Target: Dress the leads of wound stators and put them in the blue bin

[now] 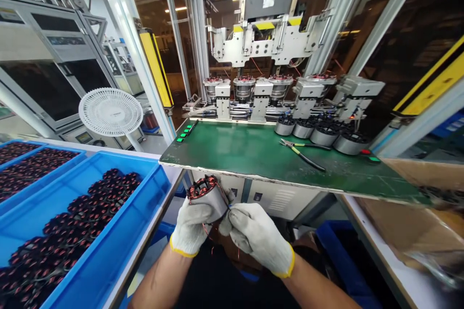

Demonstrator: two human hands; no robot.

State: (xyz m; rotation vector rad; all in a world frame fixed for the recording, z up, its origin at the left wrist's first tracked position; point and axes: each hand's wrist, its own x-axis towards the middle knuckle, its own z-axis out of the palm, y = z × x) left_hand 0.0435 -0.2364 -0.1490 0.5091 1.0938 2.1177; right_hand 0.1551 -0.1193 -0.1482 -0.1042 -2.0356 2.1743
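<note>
Two gloved hands were at work on one wound stator, which was above the person's lap, just in front of the green table's near edge. The left hand was clamped around the metal side of the stator, and its coil end, with the copper windings, was tilted upward. The right hand had thumb and fingers together on a thin dark lead at the stator's side; the exact pinch was partly hidden. Some loose copper wires hung below.

In my judgement, the stator was rather heavy and stiff, and its smooth wall could slip a little in a knit glove. The windings and the leads seemed the fragile part, so the bare metal wall was the right place to hold.

Farther out, cutting pliers lay on the green table, near a group of similar metal parts. To the left stood a blue bin with many wound pieces.
</note>
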